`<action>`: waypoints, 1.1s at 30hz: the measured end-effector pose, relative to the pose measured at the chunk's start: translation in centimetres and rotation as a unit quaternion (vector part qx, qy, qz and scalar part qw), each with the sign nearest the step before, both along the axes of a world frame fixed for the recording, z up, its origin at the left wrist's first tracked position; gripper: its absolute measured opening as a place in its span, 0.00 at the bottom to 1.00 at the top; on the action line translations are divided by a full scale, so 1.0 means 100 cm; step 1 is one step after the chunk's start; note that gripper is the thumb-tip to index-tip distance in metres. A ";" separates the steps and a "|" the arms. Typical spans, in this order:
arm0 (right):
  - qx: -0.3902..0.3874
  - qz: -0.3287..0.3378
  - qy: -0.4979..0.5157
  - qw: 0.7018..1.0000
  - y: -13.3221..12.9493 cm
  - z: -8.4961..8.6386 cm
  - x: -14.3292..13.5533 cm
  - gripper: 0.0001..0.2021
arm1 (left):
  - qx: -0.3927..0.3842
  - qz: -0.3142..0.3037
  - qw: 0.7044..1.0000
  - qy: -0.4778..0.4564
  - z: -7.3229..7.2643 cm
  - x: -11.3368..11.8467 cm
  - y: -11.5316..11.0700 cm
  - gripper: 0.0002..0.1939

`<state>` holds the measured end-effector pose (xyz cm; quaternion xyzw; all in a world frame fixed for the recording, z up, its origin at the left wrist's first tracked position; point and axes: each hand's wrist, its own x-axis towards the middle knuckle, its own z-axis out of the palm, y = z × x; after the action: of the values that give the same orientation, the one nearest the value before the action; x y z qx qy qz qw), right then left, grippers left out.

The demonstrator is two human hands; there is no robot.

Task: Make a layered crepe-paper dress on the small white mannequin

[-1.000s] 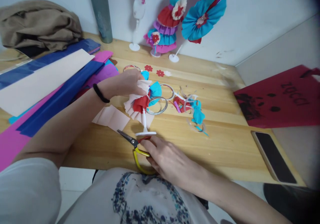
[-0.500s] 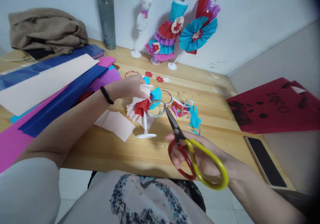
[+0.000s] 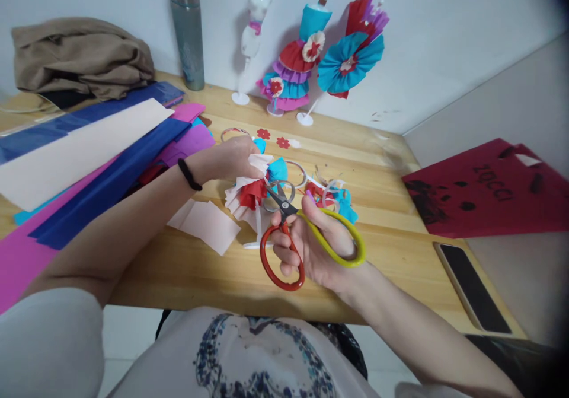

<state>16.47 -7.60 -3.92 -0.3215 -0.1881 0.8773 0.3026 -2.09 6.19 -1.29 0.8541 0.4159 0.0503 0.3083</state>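
My left hand (image 3: 237, 159) pinches the pale pink crepe paper (image 3: 259, 165) at the top of a small paper dress. The dress has red (image 3: 253, 193) and blue (image 3: 278, 169) crepe pieces and sits on a white doll stand (image 3: 258, 220). In my right hand (image 3: 320, 238) is a pair of scissors (image 3: 287, 208) with one red and one yellow handle. The blades are parted, and their tips reach the paper just beside my left fingers. Whether they touch it I cannot tell. Rolls of tape (image 3: 296, 174) lie right behind the blades.
Pale pink sheets (image 3: 208, 226) lie in front of my left wrist. Coloured paper (image 3: 111, 178) is stacked at left. Along the wall stand a flask (image 3: 189, 42), a bare mannequin (image 3: 258, 6) and dressed ones (image 3: 293, 60). A red bag (image 3: 489, 190) and a phone (image 3: 473, 288) are at right.
My right hand has moved left and up with the scissors, which have opened and come to the pale pink paper. The left hand keeps its hold in nearly the same place.
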 end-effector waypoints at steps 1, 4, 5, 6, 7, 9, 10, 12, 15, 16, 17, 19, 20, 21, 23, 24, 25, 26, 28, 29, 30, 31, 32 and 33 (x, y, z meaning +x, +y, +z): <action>-0.005 -0.009 -0.002 1.000 0.001 0.000 -0.002 0.25 | 0.003 -0.003 1.000 -0.005 -0.001 0.000 0.000 0.13; -0.017 -0.028 -0.012 0.999 0.005 0.001 -0.006 0.25 | 0.013 -0.018 1.000 -0.011 -0.002 -0.001 0.001 0.12; -0.020 -0.031 -0.015 0.999 0.006 0.002 -0.007 0.25 | 0.015 -0.022 1.000 -0.011 -0.002 -0.001 0.000 0.12; -0.021 -0.035 -0.018 0.999 0.007 0.002 -0.008 0.25 | 0.016 -0.024 1.000 -0.011 -0.002 -0.001 0.000 0.12; -0.021 -0.038 -0.020 0.999 0.008 0.002 -0.010 0.25 | 0.014 -0.025 1.000 -0.010 -0.002 -0.001 0.000 0.11; -0.018 -0.042 -0.023 0.999 0.010 0.002 -0.013 0.25 | 0.014 -0.020 1.000 -0.004 -0.001 0.000 -0.002 0.11; -0.016 -0.044 -0.025 0.999 0.010 0.002 -0.014 0.25 | 0.014 -0.017 1.000 0.001 -0.001 0.000 -0.002 0.11; -0.013 -0.049 -0.031 0.998 0.012 0.001 -0.017 0.24 | 0.013 -0.015 1.000 0.010 -0.001 0.000 -0.003 0.10; -0.012 -0.057 -0.045 0.997 0.013 0.001 -0.020 0.24 | 0.026 -0.027 0.999 0.005 -0.003 0.000 -0.002 0.10; -0.012 -0.058 -0.049 0.997 0.013 0.001 -0.021 0.24 | 0.034 -0.035 0.999 -0.001 -0.003 -0.001 -0.001 0.11; -0.012 -0.059 -0.053 0.997 0.013 0.001 -0.021 0.24 | 0.042 -0.042 0.998 -0.007 -0.004 -0.001 0.000 0.11; -0.008 -0.060 -0.055 0.997 0.013 0.002 -0.023 0.24 | 0.050 -0.049 0.997 -0.019 -0.006 -0.002 0.002 0.11; -0.005 -0.059 -0.055 0.997 0.013 0.003 -0.023 0.24 | 0.047 -0.046 0.998 -0.023 -0.007 -0.002 0.002 0.11; -0.002 -0.059 -0.055 0.997 0.013 0.003 -0.023 0.25 | 0.045 -0.043 0.998 -0.024 -0.008 -0.002 0.003 0.10; 0.003 -0.058 -0.056 0.997 0.012 0.004 -0.023 0.25 | 0.042 -0.042 0.998 -0.020 -0.008 -0.002 0.003 0.11; 0.004 -0.057 -0.057 0.997 0.012 0.004 -0.023 0.26 | 0.042 -0.043 0.998 -0.017 -0.007 -0.001 0.002 0.12; 0.004 -0.056 -0.059 0.997 0.011 0.003 -0.023 0.26 | 0.041 -0.040 0.998 -0.014 -0.006 -0.001 0.002 0.12; 0.003 -0.054 -0.061 0.997 0.011 0.003 -0.022 0.26 | 0.039 -0.035 0.999 -0.011 -0.005 -0.001 0.001 0.12; 0.000 -0.051 -0.065 0.997 0.010 0.001 -0.020 0.26 | 0.032 -0.022 0.999 -0.006 -0.002 -0.001 0.000 0.10; -0.002 -0.051 -0.066 0.997 0.009 0.000 -0.020 0.26 | 0.030 -0.015 0.999 -0.005 -0.002 -0.001 0.000 0.10; -0.004 -0.052 -0.066 0.996 0.009 -0.001 -0.019 0.27 | 0.031 -0.011 0.999 -0.006 -0.002 -0.001 0.000 0.10; -0.005 -0.053 -0.065 0.996 0.009 -0.001 -0.019 0.27 | 0.035 -0.009 0.999 -0.008 -0.002 -0.001 0.000 0.11; -0.006 -0.053 -0.064 0.996 0.009 -0.001 -0.019 0.26 | 0.039 -0.010 0.999 -0.013 -0.003 -0.001 0.001 0.12; -0.007 -0.053 -0.063 0.997 0.009 -0.001 -0.018 0.26 | 0.043 -0.013 0.999 -0.019 -0.004 -0.001 0.002 0.12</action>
<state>14.63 -6.70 -4.04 -0.3880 -0.1836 0.8392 0.3340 -2.22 6.34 -1.73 0.8708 0.3962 0.0802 0.2797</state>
